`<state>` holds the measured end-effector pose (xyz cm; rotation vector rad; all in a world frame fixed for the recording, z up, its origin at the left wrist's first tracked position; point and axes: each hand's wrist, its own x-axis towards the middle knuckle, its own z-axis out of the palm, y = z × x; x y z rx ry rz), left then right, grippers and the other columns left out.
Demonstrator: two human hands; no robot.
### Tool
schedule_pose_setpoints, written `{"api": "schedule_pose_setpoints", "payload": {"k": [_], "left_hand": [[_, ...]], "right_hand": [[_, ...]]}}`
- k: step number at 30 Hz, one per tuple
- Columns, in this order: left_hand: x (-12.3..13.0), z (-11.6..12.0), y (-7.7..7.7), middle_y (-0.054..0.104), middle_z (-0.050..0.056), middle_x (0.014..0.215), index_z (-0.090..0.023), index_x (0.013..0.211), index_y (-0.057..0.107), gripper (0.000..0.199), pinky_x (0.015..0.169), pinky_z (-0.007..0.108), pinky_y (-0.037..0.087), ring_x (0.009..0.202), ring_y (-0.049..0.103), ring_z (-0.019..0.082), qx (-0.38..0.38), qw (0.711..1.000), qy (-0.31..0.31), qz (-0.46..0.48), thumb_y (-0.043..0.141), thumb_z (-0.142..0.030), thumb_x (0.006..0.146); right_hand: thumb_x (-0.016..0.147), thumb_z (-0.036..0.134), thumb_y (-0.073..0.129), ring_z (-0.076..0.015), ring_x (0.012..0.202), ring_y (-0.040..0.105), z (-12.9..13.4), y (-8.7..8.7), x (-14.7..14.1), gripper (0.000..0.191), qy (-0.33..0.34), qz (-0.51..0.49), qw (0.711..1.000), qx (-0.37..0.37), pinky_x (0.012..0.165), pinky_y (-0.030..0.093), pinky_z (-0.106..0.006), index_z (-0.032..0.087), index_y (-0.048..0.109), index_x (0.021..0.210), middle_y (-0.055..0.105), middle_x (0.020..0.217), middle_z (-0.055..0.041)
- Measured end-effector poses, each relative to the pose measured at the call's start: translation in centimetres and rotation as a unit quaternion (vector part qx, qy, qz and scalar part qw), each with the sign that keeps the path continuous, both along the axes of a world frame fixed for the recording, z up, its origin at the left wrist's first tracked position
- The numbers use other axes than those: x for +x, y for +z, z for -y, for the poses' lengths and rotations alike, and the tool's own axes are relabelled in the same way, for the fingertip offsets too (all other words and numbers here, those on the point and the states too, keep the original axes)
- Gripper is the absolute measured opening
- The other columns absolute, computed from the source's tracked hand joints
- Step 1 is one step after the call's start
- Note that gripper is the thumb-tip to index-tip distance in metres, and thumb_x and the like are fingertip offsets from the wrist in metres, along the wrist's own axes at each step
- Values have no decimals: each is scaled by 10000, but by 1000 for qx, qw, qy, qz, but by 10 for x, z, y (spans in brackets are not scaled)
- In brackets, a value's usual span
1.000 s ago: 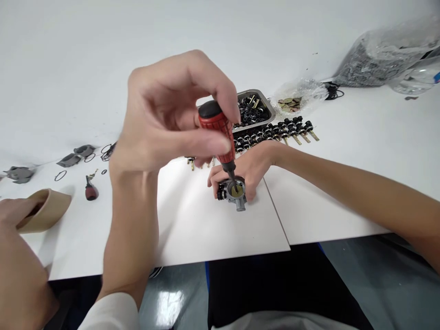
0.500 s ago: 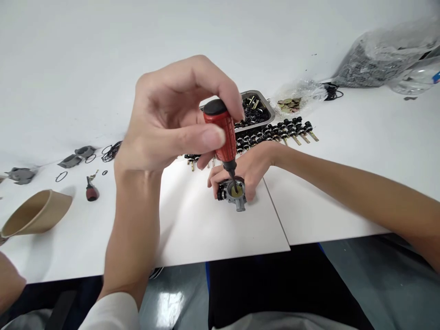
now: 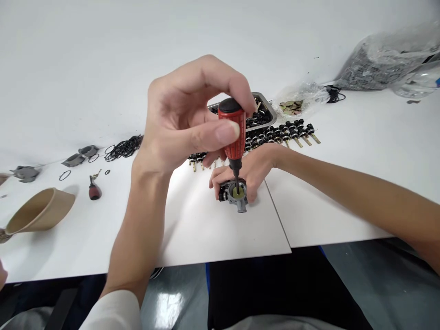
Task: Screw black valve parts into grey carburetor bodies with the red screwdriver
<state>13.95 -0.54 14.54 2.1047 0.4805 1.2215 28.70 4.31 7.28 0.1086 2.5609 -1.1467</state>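
Observation:
Between the thumb and fingers of my left hand [image 3: 192,114] is a red screwdriver [image 3: 234,133] with a black cap, held nearly upright. Its tip meets the yellowish disc [image 3: 238,192] inside the round bore of a small grey metal housing [image 3: 241,204]. My right hand [image 3: 252,167] grips that housing from behind, fingers on its left side and thumb on its right, keeping it on the white table. A black part [image 3: 222,193] sticks out at the housing's left.
Behind my hands lie rows of black-and-brass parts [image 3: 295,133] and a metal tray [image 3: 271,114]. Further right is a bag of grey pieces [image 3: 367,64]. At left are a tan container [image 3: 51,211], another screwdriver [image 3: 94,191] and black rings [image 3: 125,147].
My left hand and the screwdriver have shifted right, and the screwdriver stands more upright. Another person's hand at the far left has mostly left the view.

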Motion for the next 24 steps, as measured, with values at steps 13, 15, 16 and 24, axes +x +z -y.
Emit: {"api": "schedule_pose_setpoints", "payload": {"k": [13, 15, 16, 24], "left_hand": [[-10, 10, 9, 737, 99, 912, -184, 950, 767, 184, 340, 259, 457, 478, 648, 159, -74, 997, -18, -11, 741, -320, 829], [-6, 13, 10, 717, 99, 890, -154, 887, 740, 211, 349, 248, 455, 479, 632, 138, -78, 997, -20, -5, 710, -361, 855], [-4, 12, 10, 706, 91, 882, -154, 866, 725, 228, 349, 238, 449, 479, 623, 126, -74, 997, -20, -4, 714, -382, 850], [7, -15, -16, 625, -18, 671, -198, 846, 699, 192, 242, 204, 286, 326, 428, 36, -82, 988, -68, 116, 803, -341, 771]], "right_hand": [[581, 175, 777, -287, 1165, 570, 5, 3, 2, 665, -34, -17, 999, -14, 952, 491, -358, 224, 637, 1230, 545, 1365, -60], [591, 196, 786, -283, 1169, 569, 5, 3, 2, 665, -33, -15, 999, -10, 947, 493, -352, 224, 638, 1239, 529, 1392, -62], [593, 200, 791, -281, 1165, 573, 5, 3, 2, 661, -36, -13, 999, -10, 938, 496, -348, 226, 643, 1237, 525, 1401, -61], [601, 125, 766, -274, 1194, 561, 5, 3, 2, 650, -36, -13, 999, -12, 952, 495, -333, 228, 646, 1232, 497, 1423, -57]]}}
